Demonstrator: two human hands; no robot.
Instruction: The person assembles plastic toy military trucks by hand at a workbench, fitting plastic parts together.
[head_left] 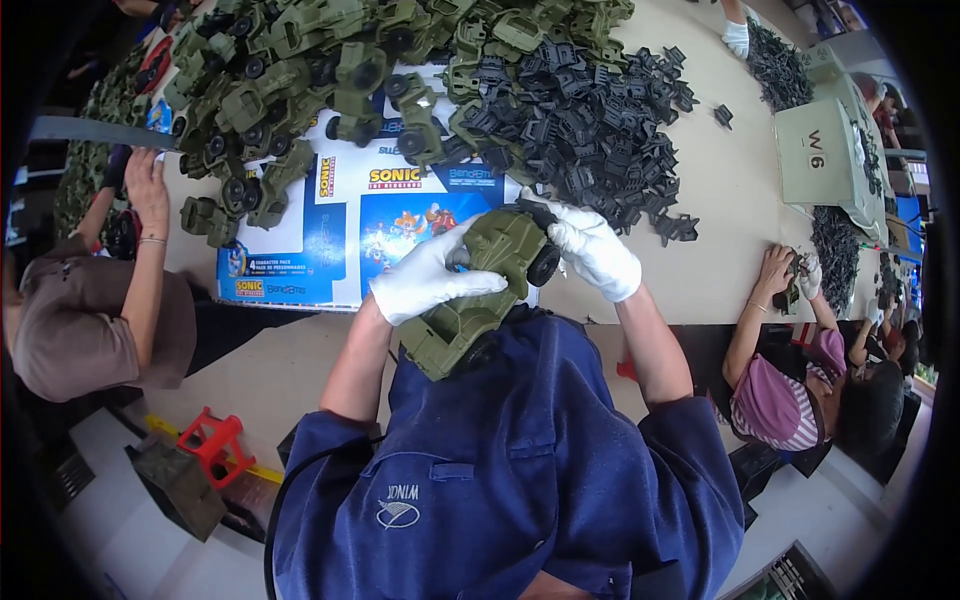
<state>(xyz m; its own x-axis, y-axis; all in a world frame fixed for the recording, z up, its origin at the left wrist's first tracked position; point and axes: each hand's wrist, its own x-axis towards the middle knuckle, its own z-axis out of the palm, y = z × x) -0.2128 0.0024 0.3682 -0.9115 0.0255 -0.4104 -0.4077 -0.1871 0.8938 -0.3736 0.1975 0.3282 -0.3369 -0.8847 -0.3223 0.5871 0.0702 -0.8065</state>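
An olive-green toy jeep (pixel 462 328) with black wheels is tilted in front of my chest, over the table's near edge. My left hand (pixel 425 278), in a white glove, wraps round its side with the thumb across the body. At the jeep's upper end, my gloved right hand (pixel 597 252) pinches a small black plastic part (pixel 538 211) against it. The fingers cover much of that part, so I cannot tell whether it is seated. Beyond my hands lies a heap of similar black parts (pixel 585 125), beside a pile of green toy jeeps (pixel 290 75).
A printed blue-and-white cardboard sheet (pixel 335 215) lies under the near jeeps. On the right stands a pale green bin (pixel 815 150) near heaps of dark parts (pixel 778 65). Co-workers sit at the left (pixel 95 320) and right (pixel 785 390). A red stool (pixel 215 445) is on the floor.
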